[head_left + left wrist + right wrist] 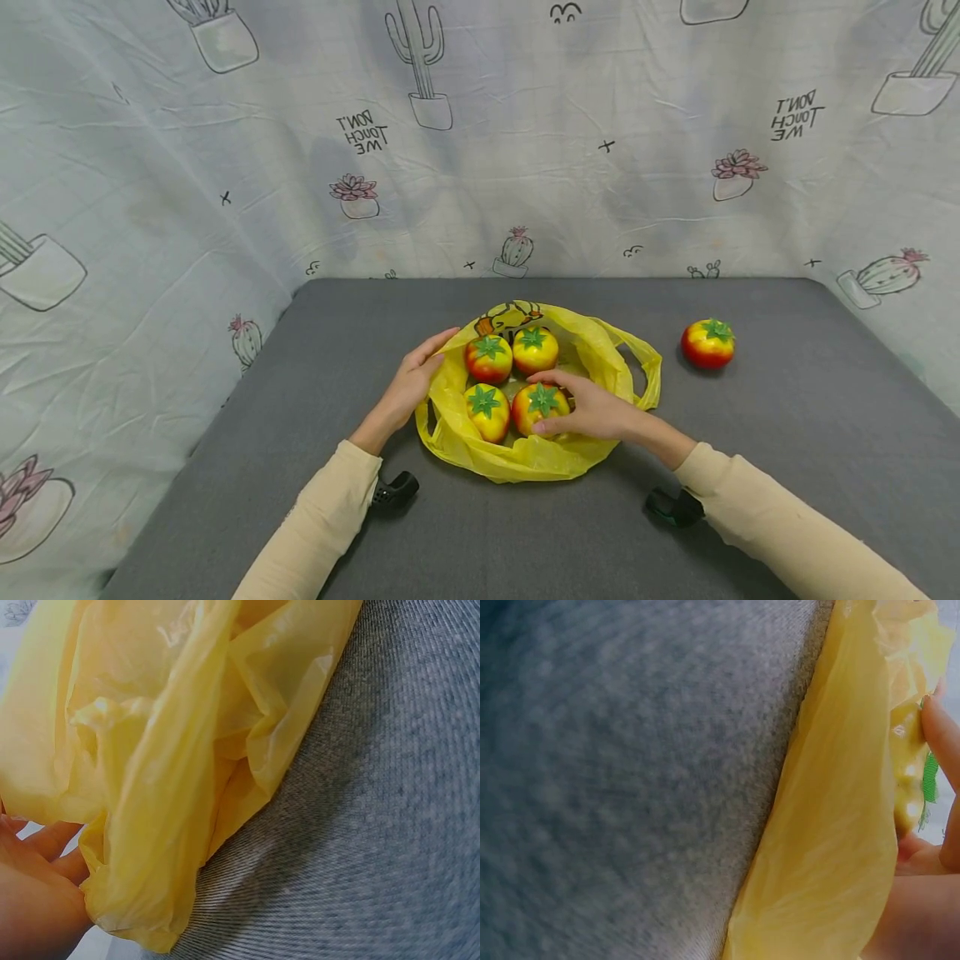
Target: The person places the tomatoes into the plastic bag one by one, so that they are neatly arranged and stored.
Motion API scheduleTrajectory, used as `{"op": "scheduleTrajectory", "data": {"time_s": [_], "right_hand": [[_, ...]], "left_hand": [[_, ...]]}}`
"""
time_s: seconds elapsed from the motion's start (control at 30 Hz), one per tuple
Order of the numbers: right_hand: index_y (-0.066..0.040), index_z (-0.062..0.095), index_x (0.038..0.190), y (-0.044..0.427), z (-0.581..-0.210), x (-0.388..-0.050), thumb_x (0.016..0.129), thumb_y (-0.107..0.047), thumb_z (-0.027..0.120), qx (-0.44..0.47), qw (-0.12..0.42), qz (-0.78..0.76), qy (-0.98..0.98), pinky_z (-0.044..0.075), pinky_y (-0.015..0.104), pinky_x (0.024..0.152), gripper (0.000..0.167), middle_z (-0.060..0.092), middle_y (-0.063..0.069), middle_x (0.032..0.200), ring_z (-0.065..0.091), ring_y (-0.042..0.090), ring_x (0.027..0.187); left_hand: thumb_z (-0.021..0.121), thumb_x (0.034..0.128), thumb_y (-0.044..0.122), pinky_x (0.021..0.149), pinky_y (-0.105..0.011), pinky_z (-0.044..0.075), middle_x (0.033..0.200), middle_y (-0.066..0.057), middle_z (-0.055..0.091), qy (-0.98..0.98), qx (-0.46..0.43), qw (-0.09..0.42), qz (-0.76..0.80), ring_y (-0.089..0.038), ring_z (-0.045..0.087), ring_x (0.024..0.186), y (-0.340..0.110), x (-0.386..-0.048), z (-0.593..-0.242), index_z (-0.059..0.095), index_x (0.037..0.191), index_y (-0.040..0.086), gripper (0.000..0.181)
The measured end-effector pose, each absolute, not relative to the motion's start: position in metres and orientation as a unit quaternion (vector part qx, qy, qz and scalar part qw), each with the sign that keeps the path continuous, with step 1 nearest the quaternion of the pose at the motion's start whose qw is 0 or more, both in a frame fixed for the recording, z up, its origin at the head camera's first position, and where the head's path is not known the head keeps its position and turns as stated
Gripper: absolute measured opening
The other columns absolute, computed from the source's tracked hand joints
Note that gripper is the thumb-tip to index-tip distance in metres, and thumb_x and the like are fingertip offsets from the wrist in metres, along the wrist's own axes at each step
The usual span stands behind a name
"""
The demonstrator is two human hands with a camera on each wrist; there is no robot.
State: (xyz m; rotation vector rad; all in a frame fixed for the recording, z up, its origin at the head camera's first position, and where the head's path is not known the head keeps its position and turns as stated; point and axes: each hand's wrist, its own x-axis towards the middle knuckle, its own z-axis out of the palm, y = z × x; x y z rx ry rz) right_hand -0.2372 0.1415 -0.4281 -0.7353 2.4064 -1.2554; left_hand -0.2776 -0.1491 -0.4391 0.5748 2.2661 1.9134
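Observation:
A yellow plastic bag (525,462) lies on the table with its mouth spread wide. Inside are several red-and-yellow tomatoes with green star-shaped tops. My right hand (588,408) reaches over the bag's right side and grips the front-right tomato (542,406) between thumb and fingers. Beside it sit the front-left tomato (487,412), the back-left tomato (488,359) and the back-right tomato (536,350). Against the bag's left side rests my left hand (411,379), fingers extended. In the left wrist view, yellow plastic (161,810) partly hides its fingers.
One more tomato (708,343) lies outside the bag on the right of the grey table (360,333). A looped bag handle (651,371) sticks out on the right. Behind the table hangs a cactus-print cloth (480,167).

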Motion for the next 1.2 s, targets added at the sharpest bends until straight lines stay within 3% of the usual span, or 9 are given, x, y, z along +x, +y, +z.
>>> {"op": "scheduleTrajectory", "data": {"time_s": [0.57, 0.8, 1.0, 1.2], "right_hand": [[-0.008, 0.044, 0.140, 0.148, -0.428, -0.240, 0.085, -0.035, 0.073, -0.258, 0.140, -0.434, 0.851, 0.040, 0.046, 0.096, 0.068, 0.047, 0.011, 0.134, 0.045, 0.029, 0.118], [-0.005, 0.041, 0.141, 0.157, -0.418, -0.242, 0.087, -0.029, 0.072, -0.246, 0.151, -0.466, 0.837, 0.043, 0.047, 0.095, 0.066, 0.043, 0.017, 0.138, 0.043, 0.035, 0.121], [-0.006, 0.045, 0.139, 0.168, -0.408, -0.247, 0.091, -0.029, 0.067, -0.234, 0.114, -0.476, 0.840, 0.041, 0.049, 0.097, 0.057, 0.049, 0.018, 0.133, 0.047, 0.035, 0.120], [-0.001, 0.048, 0.135, 0.176, -0.404, -0.248, 0.095, -0.023, 0.061, -0.214, 0.084, -0.529, 0.817, 0.042, 0.044, 0.096, 0.048, 0.054, 0.018, 0.129, 0.050, 0.029, 0.119]], "left_hand": [[0.030, 0.1046, 0.006, 0.111, -0.045, 0.021, 0.152, -0.011, 0.028, 0.751, 0.191, 0.054, 0.630, -0.025, 0.022, 0.139, -0.149, -0.279, -0.440, 0.035, 0.147, 0.007, 0.043], [0.030, 0.1045, 0.007, 0.110, -0.045, 0.023, 0.152, -0.010, 0.029, 0.750, 0.190, 0.055, 0.631, -0.025, 0.024, 0.138, -0.149, -0.279, -0.440, 0.036, 0.147, 0.008, 0.043], [0.030, 0.1047, 0.007, 0.110, -0.045, 0.025, 0.152, -0.010, 0.029, 0.748, 0.188, 0.059, 0.634, -0.025, 0.026, 0.137, -0.149, -0.279, -0.440, 0.036, 0.147, 0.008, 0.043], [0.030, 0.1048, 0.007, 0.109, -0.044, 0.026, 0.151, -0.010, 0.030, 0.746, 0.187, 0.058, 0.636, -0.025, 0.029, 0.136, -0.149, -0.279, -0.440, 0.036, 0.147, 0.008, 0.043]]}}
